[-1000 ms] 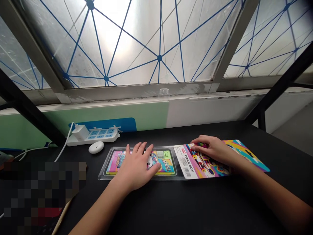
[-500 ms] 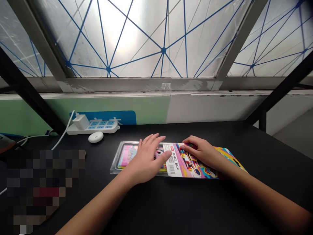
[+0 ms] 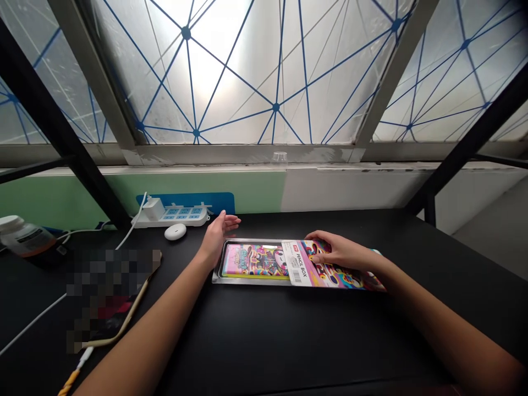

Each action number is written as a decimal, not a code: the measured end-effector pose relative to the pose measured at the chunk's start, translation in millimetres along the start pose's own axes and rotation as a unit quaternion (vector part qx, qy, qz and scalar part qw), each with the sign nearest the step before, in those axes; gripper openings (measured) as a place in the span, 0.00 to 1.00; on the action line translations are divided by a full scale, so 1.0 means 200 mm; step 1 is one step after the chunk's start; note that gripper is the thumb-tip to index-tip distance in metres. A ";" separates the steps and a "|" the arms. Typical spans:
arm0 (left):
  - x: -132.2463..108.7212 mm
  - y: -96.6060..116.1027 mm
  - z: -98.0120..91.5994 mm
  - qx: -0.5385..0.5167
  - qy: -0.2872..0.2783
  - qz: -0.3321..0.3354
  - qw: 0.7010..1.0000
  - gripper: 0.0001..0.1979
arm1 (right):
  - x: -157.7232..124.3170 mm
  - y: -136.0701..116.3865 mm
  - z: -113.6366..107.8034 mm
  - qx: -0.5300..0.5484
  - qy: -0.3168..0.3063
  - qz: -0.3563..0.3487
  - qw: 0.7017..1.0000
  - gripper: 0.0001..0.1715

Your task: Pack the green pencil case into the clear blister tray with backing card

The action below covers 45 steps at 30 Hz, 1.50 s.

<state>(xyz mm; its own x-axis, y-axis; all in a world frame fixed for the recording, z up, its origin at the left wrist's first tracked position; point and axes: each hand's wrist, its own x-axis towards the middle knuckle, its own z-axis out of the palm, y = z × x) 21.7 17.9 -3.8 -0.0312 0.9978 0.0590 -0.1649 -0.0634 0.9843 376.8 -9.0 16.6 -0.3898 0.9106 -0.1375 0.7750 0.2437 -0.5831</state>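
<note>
A colourful pencil box (image 3: pixel 256 261) with a cartoon print lies in a clear plastic tray (image 3: pixel 218 275) on the black desk. Over its right part lies a printed card (image 3: pixel 297 269) labelled "PENCIL BOX". My right hand (image 3: pixel 336 253) grips the card from above, thumb on its face and fingers bent over the far edge. At the tray's left end is my left hand (image 3: pixel 215 236), fingers stretched out and nothing in them. Whether that palm touches the tray I cannot tell. The right forearm hides part of the card's right end.
Behind on the left are a white power strip (image 3: pixel 185 214) with a plugged-in charger (image 3: pixel 153 209) and a round white case (image 3: pixel 175 231). A bottle (image 3: pixel 28 239) stands far left, near a blurred-out device (image 3: pixel 119 297) and cables. Black frame bars (image 3: pixel 449 165) slope at both sides.
My left hand has moved left off the pencil box to the tray's end, uncovering the print. My right hand stays on the card. The view has shifted a little left and up.
</note>
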 end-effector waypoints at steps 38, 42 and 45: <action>-0.22 0.30 0.06 0.616 -0.007 0.390 0.684 0.21 | -0.06 -0.57 0.29 -0.296 0.270 -0.229 0.887 0.06; -0.25 0.31 0.08 0.605 -0.027 0.376 0.701 0.21 | -0.06 -0.61 0.31 -0.344 0.278 -0.231 0.867 0.08; -0.27 0.28 0.12 0.608 -0.056 0.362 0.704 0.20 | -0.04 -0.59 0.33 -0.376 0.265 -0.222 0.860 0.11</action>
<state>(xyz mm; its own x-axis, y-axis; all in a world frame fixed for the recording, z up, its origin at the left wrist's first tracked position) 37.0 -38.5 52.2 0.4161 0.7124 0.5651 0.8228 -0.5595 0.0994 255.4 -68.1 33.6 -0.6042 0.6472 0.4649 0.7879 0.5725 0.2269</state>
